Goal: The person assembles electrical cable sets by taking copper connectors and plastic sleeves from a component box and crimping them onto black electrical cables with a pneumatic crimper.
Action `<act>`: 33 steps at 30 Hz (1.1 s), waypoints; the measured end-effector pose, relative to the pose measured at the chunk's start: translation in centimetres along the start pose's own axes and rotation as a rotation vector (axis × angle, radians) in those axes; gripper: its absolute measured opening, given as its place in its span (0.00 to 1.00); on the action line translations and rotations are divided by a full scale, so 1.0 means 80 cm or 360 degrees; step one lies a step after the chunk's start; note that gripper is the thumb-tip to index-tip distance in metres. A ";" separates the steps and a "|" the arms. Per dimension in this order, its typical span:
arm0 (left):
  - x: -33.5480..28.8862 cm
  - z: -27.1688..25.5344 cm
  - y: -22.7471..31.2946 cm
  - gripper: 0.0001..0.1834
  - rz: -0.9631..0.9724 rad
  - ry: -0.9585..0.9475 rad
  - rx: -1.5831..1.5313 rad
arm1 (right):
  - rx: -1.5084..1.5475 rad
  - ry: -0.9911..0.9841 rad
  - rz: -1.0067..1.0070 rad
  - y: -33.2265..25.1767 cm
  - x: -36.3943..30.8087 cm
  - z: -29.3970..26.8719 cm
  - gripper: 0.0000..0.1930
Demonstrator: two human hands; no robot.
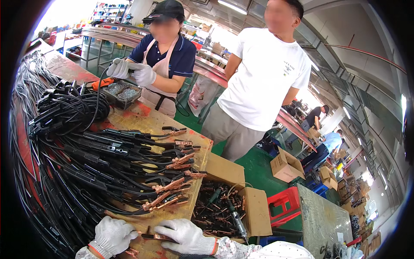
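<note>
My left hand [113, 236], in a white knit glove, is closed at the table's near edge, its fingertips at the copper end of a small black-and-copper welding clamp piece [152, 236]. My right hand [185, 237], gloved the same way, grips the other end of that piece; the fingers partly hide it. Just beyond lie several black welding electrode holders [101, 146] with cables. Their copper jaws [170, 185] point right, toward the table's edge. More copper pieces [131, 252] lie below, between my hands.
Right of the table, an open cardboard box [257, 211] holds black-and-copper parts and a power screwdriver [237, 222]. Across the table, a co-worker's gloved hands [131, 72] work at a black cable near a metal tray [137, 96] of small parts. Another person [263, 82] stands beside. A red stool [284, 207] is right.
</note>
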State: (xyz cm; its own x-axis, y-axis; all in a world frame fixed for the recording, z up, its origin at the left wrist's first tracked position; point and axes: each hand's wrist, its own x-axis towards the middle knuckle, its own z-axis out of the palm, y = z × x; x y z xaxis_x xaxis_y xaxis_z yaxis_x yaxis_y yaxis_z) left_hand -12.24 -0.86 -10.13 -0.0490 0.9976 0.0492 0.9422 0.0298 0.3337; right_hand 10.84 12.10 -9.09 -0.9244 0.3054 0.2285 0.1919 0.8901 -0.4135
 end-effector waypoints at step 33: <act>0.000 -0.001 0.000 0.11 -0.0010 -0.0015 0.0055 | 0.0159 -0.0103 -0.0013 0.004 -0.002 0.017 0.13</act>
State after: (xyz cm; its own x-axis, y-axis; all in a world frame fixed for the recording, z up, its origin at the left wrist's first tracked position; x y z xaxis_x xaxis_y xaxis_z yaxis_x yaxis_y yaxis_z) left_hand -12.23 -0.88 -10.03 -0.0523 0.9979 0.0382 0.9527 0.0384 0.3015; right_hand 10.62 11.90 -10.44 -0.9458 0.2730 0.1760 0.1535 0.8532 -0.4984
